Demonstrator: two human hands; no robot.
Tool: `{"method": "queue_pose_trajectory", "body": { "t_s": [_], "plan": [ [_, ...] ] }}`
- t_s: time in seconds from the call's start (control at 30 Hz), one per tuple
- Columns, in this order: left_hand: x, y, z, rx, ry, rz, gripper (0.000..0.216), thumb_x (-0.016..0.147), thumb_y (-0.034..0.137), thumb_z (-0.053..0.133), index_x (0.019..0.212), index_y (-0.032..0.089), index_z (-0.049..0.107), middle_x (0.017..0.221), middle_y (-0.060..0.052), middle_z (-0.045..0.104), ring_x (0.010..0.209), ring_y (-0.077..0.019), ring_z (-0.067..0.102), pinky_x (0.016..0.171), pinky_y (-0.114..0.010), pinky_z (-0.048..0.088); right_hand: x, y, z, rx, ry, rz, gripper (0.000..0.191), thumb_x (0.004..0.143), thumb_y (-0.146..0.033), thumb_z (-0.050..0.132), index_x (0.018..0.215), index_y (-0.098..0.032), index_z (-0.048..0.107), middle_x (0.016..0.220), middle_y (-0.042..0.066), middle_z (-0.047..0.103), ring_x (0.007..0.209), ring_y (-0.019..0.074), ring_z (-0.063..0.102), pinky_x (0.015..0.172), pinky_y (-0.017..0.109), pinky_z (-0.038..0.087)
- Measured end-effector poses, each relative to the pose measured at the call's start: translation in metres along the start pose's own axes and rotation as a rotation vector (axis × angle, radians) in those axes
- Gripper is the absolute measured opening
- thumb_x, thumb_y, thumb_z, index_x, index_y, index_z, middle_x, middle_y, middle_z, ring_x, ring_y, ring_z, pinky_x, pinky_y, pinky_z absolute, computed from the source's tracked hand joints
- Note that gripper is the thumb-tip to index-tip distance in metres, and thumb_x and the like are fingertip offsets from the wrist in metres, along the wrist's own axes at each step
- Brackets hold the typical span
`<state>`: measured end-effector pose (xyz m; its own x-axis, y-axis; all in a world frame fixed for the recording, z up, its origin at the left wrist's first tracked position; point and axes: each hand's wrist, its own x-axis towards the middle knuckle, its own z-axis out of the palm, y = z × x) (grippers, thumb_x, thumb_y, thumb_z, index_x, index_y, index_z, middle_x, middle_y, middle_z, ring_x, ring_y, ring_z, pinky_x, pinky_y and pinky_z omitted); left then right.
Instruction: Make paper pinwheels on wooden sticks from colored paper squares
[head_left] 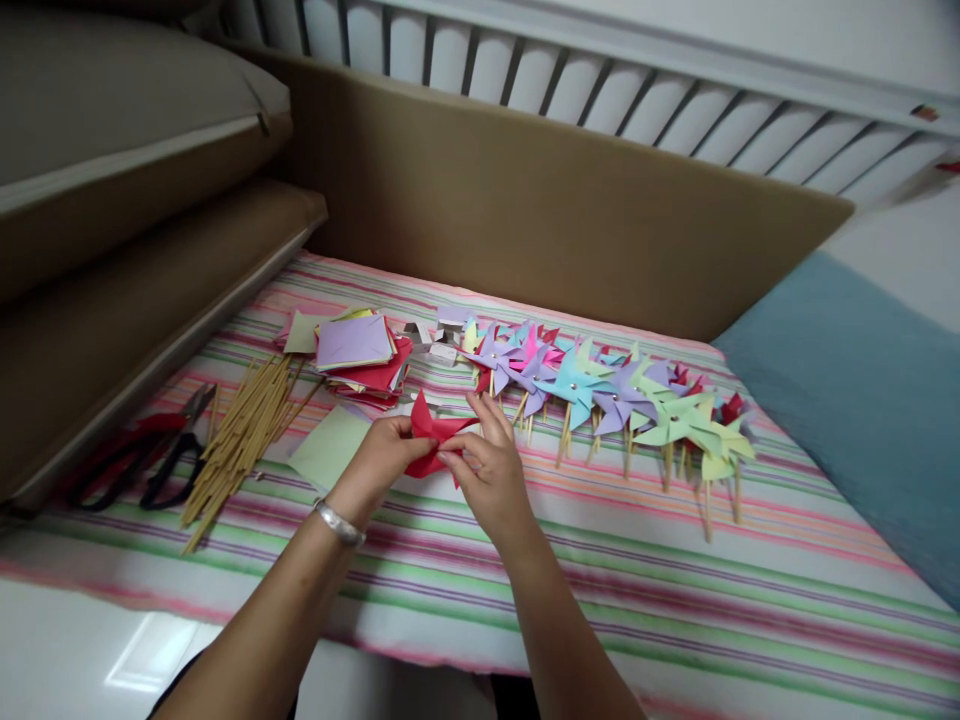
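A piece of folded red paper [431, 432] sits between both hands, just above the striped cloth [675, 600]. My left hand [379, 458] pinches its left side, a silver bracelet on that wrist. My right hand [487, 468] pinches its right side with fingers curled in. A light green paper square [328, 448] lies flat just left of my left hand. Behind my hands a row of finished paper pinwheels [600, 395] on wooden sticks stretches to the right.
A stack of coloured paper squares [356, 355] lies at the back left. Several wooden sticks [240, 435] lie in a bundle beside black and red scissors [150, 455]. Brown cushions [112, 200] rise on the left, a padded board and white rails behind, a blue sheet [862, 400] at right.
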<state>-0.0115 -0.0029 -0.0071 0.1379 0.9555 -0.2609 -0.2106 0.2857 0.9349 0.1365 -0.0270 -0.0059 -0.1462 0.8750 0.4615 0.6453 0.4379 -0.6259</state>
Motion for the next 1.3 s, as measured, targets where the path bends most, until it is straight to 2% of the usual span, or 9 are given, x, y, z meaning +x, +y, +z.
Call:
{"method": "queue_pose_trajectory", "body": {
  "t_s": [0.17, 0.47, 0.83, 1.1, 1.3],
  "plan": [
    [-0.0014, -0.0014, 0.0027, -0.027, -0.060, -0.004, 0.014, 0.054, 0.021, 0.073, 0.065, 0.013, 0.071, 0.060, -0.003, 0.068, 0.052, -0.0121, 0.055, 0.054, -0.023, 0.039, 0.0014, 0.0034, 0.0006, 0.036, 0.020, 0.037, 0.007, 0.075, -0.021, 0.064, 0.069, -0.023, 0.066, 0.140, 0.004, 0.044, 0.134, 0.0287, 0.026, 0.104, 0.051, 0.028],
    [-0.0006, -0.0020, 0.0014, -0.044, -0.067, -0.044, 0.019, 0.054, 0.021, 0.074, 0.071, 0.013, 0.073, 0.062, -0.003, 0.069, 0.056, -0.0133, 0.057, 0.059, -0.023, 0.042, 0.0022, 0.0074, -0.0007, 0.041, -0.019, 0.063, 0.010, 0.079, -0.021, 0.058, 0.075, -0.022, 0.067, 0.137, 0.008, 0.047, 0.133, 0.0276, 0.029, 0.105, 0.051, 0.027],
    [-0.0024, 0.0005, 0.0019, -0.028, -0.099, -0.049, 0.017, 0.056, 0.019, 0.071, 0.072, 0.013, 0.074, 0.060, -0.003, 0.067, 0.052, -0.0121, 0.054, 0.055, -0.023, 0.038, 0.0026, 0.0054, -0.0002, 0.080, 0.009, 0.137, 0.007, 0.075, -0.020, 0.061, 0.069, -0.022, 0.064, 0.134, 0.007, 0.050, 0.131, 0.0281, 0.033, 0.104, 0.051, 0.027],
    [-0.0045, 0.0043, 0.0024, -0.041, -0.164, -0.050, 0.017, 0.058, 0.026, 0.075, 0.069, 0.015, 0.074, 0.062, -0.002, 0.068, 0.051, -0.0106, 0.053, 0.052, -0.021, 0.038, 0.0026, 0.0024, -0.0019, 0.099, 0.042, 0.197, 0.007, 0.071, -0.018, 0.064, 0.067, -0.022, 0.062, 0.131, 0.008, 0.052, 0.127, 0.0268, 0.037, 0.104, 0.048, 0.028],
    [-0.0032, 0.0036, 0.0003, -0.020, -0.209, -0.051, 0.017, 0.056, 0.024, 0.078, 0.070, 0.015, 0.074, 0.066, -0.004, 0.070, 0.058, -0.0127, 0.058, 0.060, -0.024, 0.043, 0.0036, 0.0051, -0.0026, 0.231, 0.029, 0.318, 0.006, 0.068, -0.019, 0.067, 0.065, -0.022, 0.063, 0.131, 0.009, 0.051, 0.127, 0.0263, 0.039, 0.103, 0.046, 0.030]
  ]
}}
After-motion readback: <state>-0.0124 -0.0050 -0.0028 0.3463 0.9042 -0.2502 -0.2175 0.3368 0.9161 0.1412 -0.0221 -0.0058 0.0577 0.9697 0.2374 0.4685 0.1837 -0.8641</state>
